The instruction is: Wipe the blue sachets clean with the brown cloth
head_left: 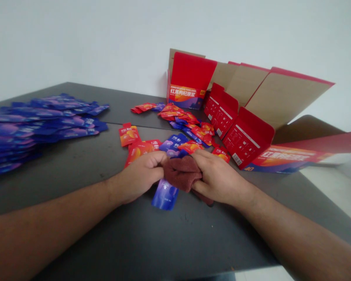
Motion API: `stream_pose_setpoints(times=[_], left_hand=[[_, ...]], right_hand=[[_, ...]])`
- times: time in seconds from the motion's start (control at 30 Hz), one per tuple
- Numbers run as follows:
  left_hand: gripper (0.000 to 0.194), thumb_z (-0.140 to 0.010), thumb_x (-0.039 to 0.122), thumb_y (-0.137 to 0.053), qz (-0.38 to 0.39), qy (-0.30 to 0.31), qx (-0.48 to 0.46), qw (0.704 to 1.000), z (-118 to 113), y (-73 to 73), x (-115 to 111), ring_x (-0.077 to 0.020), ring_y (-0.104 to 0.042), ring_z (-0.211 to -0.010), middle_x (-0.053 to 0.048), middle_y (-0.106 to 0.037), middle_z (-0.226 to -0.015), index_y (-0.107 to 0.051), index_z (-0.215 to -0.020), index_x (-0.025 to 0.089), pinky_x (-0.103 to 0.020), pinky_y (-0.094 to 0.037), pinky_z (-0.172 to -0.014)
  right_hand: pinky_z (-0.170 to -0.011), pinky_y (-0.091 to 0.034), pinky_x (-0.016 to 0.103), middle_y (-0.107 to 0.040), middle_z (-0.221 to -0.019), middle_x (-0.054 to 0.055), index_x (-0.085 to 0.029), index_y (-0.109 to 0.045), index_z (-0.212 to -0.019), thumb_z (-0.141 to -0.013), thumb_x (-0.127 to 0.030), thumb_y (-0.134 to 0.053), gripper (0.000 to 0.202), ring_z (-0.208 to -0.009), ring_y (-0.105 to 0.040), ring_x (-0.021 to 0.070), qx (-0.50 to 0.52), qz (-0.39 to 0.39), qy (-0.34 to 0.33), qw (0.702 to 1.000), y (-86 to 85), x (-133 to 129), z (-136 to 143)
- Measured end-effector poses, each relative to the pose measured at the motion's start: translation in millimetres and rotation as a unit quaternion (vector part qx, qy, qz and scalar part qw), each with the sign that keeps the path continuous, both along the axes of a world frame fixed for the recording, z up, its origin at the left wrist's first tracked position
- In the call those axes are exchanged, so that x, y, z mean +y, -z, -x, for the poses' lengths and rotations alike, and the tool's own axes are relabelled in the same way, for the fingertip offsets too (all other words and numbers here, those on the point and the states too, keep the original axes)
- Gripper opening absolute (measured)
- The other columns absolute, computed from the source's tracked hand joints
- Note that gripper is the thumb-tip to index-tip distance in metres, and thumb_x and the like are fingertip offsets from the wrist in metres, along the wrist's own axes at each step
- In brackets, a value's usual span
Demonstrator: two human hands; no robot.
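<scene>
My right hand [216,175] grips a folded brown cloth [183,171] at the middle of the table. The cloth lies against a blue-purple pouch [165,196], covering its upper part. My left hand [142,173] is closed on the left side of that pouch, thumb and fingers pinched near the cloth's edge. Just beyond both hands lie loose red-orange pouches [140,150] and a blue pouch [174,143], partly overlapping.
A large layered stack of blue-purple pouches [46,119] sits on the left of the dark table [128,242]. Further back is a heap of mixed red and blue pouches [178,115]. Opened red printed cartons [248,134] stand at the right, flaps spread, before a white wall.
</scene>
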State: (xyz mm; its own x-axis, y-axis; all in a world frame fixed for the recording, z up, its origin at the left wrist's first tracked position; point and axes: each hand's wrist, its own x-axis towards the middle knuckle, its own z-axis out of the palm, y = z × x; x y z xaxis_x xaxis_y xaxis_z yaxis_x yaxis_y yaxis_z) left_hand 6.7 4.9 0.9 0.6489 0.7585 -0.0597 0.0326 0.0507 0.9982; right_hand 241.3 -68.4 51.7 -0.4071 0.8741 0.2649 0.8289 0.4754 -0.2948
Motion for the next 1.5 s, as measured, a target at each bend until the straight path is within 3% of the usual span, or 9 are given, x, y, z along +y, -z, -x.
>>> stream_pose_setpoints(times=[0.17, 0.37, 0.53, 0.7, 0.9, 1.07, 1.27, 1.5], left_hand=[[0.013, -0.085, 0.026, -0.079, -0.008, -0.013, -0.01, 1.0, -1.0, -0.6, -0.6, -0.0129, -0.057, -0.067, 0.001, -0.068, -0.077, -0.068, -0.084, 0.019, -0.026, -0.045, -0.062], [0.01, -0.087, 0.026, -0.078, -0.009, 0.001, 0.005, 1.0, -0.7, -1.2, -0.2, -0.0155, -0.064, -0.076, -0.001, -0.075, -0.087, -0.072, -0.092, 0.019, -0.029, -0.05, -0.069], [0.011, -0.085, 0.024, -0.078, -0.015, -0.01, 0.001, 1.0, -0.5, -0.4, 0.5, -0.0129, -0.058, -0.069, 0.001, -0.069, -0.08, -0.069, -0.085, 0.018, -0.027, -0.046, -0.065], [0.01, -0.086, 0.025, -0.077, -0.007, -0.003, 0.006, 1.0, -0.4, 1.8, 0.6, -0.0157, -0.063, -0.074, -0.001, -0.074, -0.086, -0.073, -0.093, 0.019, -0.029, -0.049, -0.068], [0.016, -0.085, 0.027, -0.08, -0.001, -0.014, 0.002, 1.0, -0.4, 2.6, 0.7, -0.013, -0.058, -0.069, 0.001, -0.069, -0.08, -0.065, -0.086, 0.019, -0.027, -0.045, -0.065], [0.012, -0.088, 0.028, -0.077, -0.007, 0.001, 0.006, 1.0, 0.4, 2.8, 0.9, -0.014, -0.06, -0.072, 0.0, -0.071, -0.085, -0.07, -0.092, 0.019, -0.028, -0.046, -0.066], [0.015, -0.084, 0.026, -0.079, 0.003, -0.013, -0.001, 1.0, -0.7, 1.9, 0.7, -0.0136, -0.059, -0.069, 0.0, -0.071, -0.081, -0.067, -0.086, 0.019, -0.027, -0.045, -0.065], [0.012, -0.084, 0.024, -0.077, 0.012, -0.007, 0.0, 1.0, -0.6, 1.9, 0.4, -0.0145, -0.062, -0.073, -0.002, -0.074, -0.086, -0.072, -0.094, 0.018, -0.028, -0.047, -0.067]], right_hand=[[-0.081, -0.053, 0.036, -0.066, -0.097, 0.005, -0.022, -0.06, -0.097, -0.087, -0.018, -0.07, 0.015, -0.09, -0.064, 0.0226, 0.0, -0.019, 0.053, 0.998, 1.8, 1.2, -1.9], [-0.077, -0.051, 0.034, -0.067, -0.098, 0.005, -0.022, -0.06, -0.097, -0.087, -0.017, -0.071, 0.015, -0.089, -0.065, 0.0219, 0.005, 0.0, 0.0, 1.0, 2.1, -0.7, -1.0], [-0.082, -0.053, 0.037, -0.066, -0.097, 0.006, -0.022, -0.06, -0.097, -0.088, -0.019, -0.069, 0.013, -0.09, -0.064, 0.0236, 0.004, -0.016, 0.049, 0.999, 2.9, 0.8, -2.7], [-0.078, -0.051, 0.035, -0.067, -0.099, 0.006, -0.022, -0.06, -0.098, -0.088, -0.019, -0.071, 0.014, -0.09, -0.065, 0.0229, 0.006, 0.005, 0.008, 1.0, 3.6, -0.4, -0.2], [-0.079, -0.051, 0.036, -0.065, -0.097, 0.006, -0.022, -0.059, -0.096, -0.089, -0.019, -0.07, 0.013, -0.089, -0.063, 0.0224, -0.001, -0.024, 0.043, 0.999, 3.8, 0.5, -2.9], [-0.078, -0.051, 0.034, -0.066, -0.097, 0.004, -0.022, -0.06, -0.097, -0.088, -0.018, -0.07, 0.015, -0.088, -0.064, 0.0213, 0.001, -0.003, 0.005, 1.0, 2.5, -1.8, -0.8], [-0.079, -0.051, 0.035, -0.065, -0.097, 0.005, -0.022, -0.061, -0.098, -0.087, -0.018, -0.07, 0.014, -0.088, -0.062, 0.0219, -0.001, -0.02, 0.044, 0.999, 2.8, 1.0, -2.7], [-0.077, -0.05, 0.034, -0.066, -0.097, 0.005, -0.022, -0.061, -0.098, -0.088, -0.018, -0.071, 0.014, -0.086, -0.063, 0.0212, 0.0, -0.013, 0.018, 1.0, 3.1, -0.2, -1.0]])
